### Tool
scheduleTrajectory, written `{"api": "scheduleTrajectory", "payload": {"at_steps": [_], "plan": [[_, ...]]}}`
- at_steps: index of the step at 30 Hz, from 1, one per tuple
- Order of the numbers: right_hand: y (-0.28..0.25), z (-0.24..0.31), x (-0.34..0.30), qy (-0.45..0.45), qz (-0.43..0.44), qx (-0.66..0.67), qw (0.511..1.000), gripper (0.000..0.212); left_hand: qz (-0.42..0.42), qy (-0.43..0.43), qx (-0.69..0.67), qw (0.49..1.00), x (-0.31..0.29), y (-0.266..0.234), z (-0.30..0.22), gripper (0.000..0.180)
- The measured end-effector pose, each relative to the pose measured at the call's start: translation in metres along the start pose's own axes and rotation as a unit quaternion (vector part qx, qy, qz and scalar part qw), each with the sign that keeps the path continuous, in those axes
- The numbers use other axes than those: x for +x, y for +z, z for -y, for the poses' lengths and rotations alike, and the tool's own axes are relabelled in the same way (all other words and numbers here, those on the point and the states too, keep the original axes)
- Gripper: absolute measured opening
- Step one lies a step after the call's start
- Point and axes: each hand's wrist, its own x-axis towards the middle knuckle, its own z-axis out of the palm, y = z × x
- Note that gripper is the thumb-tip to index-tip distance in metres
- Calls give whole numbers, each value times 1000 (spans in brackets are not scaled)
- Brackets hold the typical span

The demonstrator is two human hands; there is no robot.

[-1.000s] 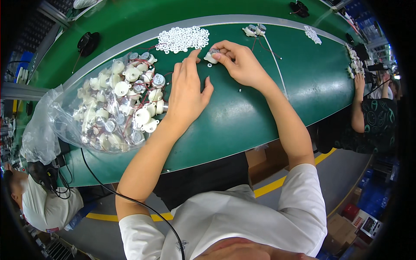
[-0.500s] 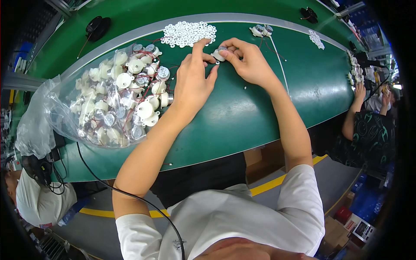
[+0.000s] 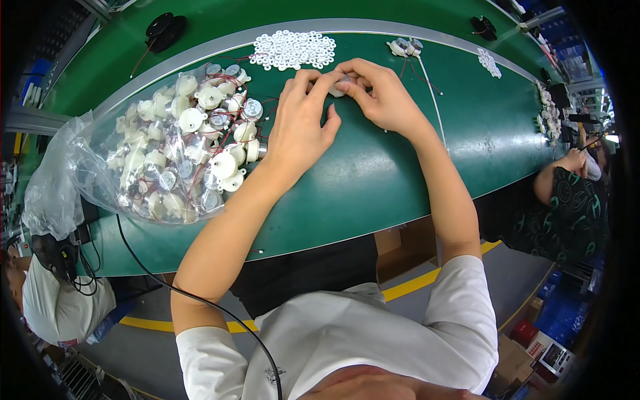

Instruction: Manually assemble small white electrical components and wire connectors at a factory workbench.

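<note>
Between my two hands, in front of the pile of white washers (image 3: 293,51), is a small round white motor (image 3: 337,91) with a grey metal face, mostly covered by fingers. My right hand (image 3: 381,97) pinches it between thumb and curled fingers. My left hand (image 3: 297,127) reaches in from the left with its index finger bent against the motor. The left thumb stands apart from the fingers. Whether a washer is under the left fingertips is hidden. Left of my hands, similar motors (image 3: 210,97) with red wires spill from a clear plastic bag (image 3: 87,160).
Two motors (image 3: 405,47) with wires lie at the far right of the washers, near a pale line (image 3: 432,100) on the green table (image 3: 347,200). Farther right are a smaller washer pile (image 3: 489,63) and a person's arm (image 3: 553,172). A black cable (image 3: 200,297) crosses my left arm.
My left index finger has come away from the washer pile and down onto the motor. The small white ring below the motor no longer shows. The co-worker's arm at right has drawn back.
</note>
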Motion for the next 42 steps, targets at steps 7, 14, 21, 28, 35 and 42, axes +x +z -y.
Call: {"api": "scheduleTrajectory", "payload": {"at_steps": [7,14,21,28,35,42], "plan": [[0,6,-1,12,5,-3,1000,23,18,27,40,999,1,-1,0,54],[-13,8,7,-70,46,-46,995,24,47,45,111,992,3,-5,-4,54],[-4,7,1,-146,12,-143,979,24,68,58,138,986,5,-13,-8,54],[-16,11,10,-41,74,-45,995,20,68,82,187,977,4,-19,-7,48],[-45,9,-12,20,10,-156,987,21,37,-2,350,936,2,-62,-21,45],[-44,-15,-3,-119,-182,-304,927,35,86,-81,345,931,-1,-82,-15,42]]}}
